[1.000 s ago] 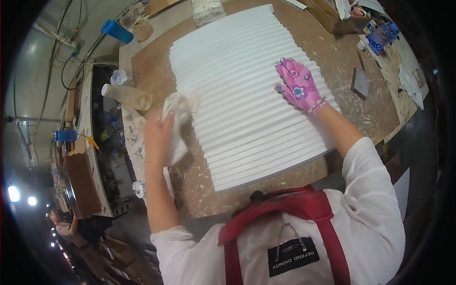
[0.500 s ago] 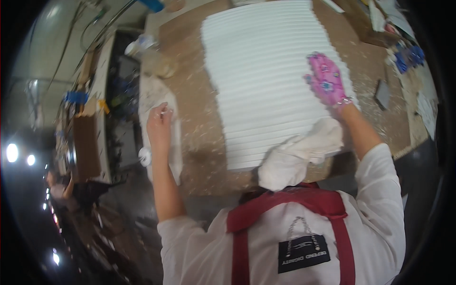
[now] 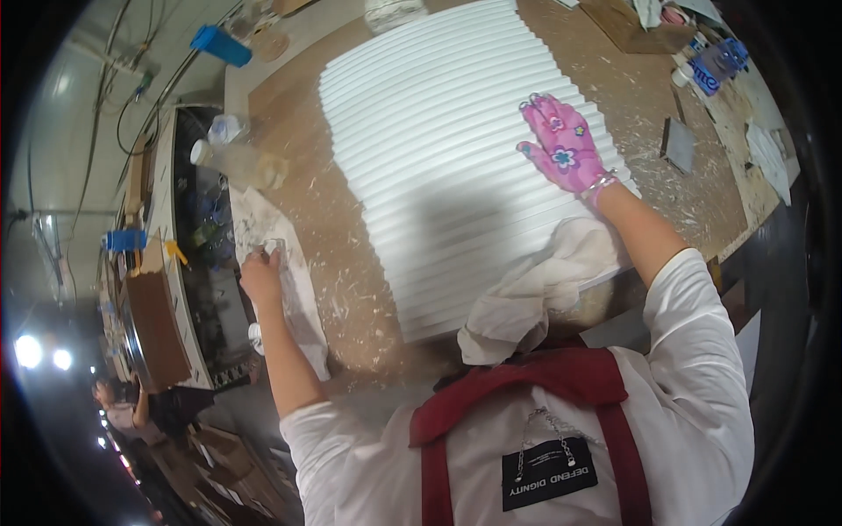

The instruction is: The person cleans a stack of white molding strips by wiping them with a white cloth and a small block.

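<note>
Many long white strips (image 3: pixel 438 114) lie side by side in a ridged panel on the brown work table. My right hand (image 3: pixel 564 145), in a pink flowered glove, rests flat on their right part with fingers stretched out. My bare left hand (image 3: pixel 261 273) is over a stained white cloth (image 3: pixel 303 302) along the table's left edge. Its fingers are pinched together around something small and pale that I cannot make out. A crumpled white rag (image 3: pixel 544 285) lies across the near right corner of the strips, close to my body.
A clear bottle with a white cap (image 3: pixel 230 162) lies at the left. A blue container (image 3: pixel 221 46) is farther back. On the right are a grey block (image 3: pixel 677 145), a blue-labelled bottle (image 3: pixel 719 66) and a cardboard box (image 3: pixel 636 26). A person (image 3: pixel 127 412) is far left.
The view has shifted, with the strips now farther left in it. My left hand has come nearer to me along the white cloth, fingers pinched. My right hand stays flat on the strips.
</note>
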`<state>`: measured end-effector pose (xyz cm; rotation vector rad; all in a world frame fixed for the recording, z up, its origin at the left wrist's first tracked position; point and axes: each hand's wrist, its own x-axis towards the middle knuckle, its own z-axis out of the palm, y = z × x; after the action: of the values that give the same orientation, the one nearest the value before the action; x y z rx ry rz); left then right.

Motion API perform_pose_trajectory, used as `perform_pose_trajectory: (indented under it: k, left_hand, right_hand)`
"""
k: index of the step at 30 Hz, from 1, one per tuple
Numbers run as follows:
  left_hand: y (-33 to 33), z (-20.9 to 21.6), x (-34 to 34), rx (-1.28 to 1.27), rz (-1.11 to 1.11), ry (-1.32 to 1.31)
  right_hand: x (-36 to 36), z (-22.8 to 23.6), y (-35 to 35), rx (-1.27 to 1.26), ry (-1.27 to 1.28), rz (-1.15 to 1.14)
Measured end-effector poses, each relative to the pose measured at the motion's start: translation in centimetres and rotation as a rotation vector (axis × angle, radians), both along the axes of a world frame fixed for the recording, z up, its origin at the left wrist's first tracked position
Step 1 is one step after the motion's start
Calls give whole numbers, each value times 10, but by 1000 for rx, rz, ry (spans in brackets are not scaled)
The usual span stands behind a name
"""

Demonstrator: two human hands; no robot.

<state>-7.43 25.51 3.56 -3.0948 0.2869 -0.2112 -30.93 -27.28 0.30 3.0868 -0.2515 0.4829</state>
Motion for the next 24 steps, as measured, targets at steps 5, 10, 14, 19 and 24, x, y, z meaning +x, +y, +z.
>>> perform_pose_trajectory:
  k: [5, 10, 14, 19, 24]
  left_hand:
    - [-148, 40, -35, -278, -646, -313]
    - [-281, 26, -66, -215, -1009, -109]
    - [-265, 18, -55, -195, -856, -73]
    - [-279, 9, -49, -303, -1064, -165]
    - [-359, 2, -73, -407, -1135, -141]
  right_hand:
    - [-1, 6, 5, 49, 57, -46]
    - [0, 9, 6, 41, 108, -80]
    - [0, 9, 5, 67, 119, -79]
    - [-1, 11, 5, 88, 113, -75]
    - [-1, 14, 7, 133, 78, -81]
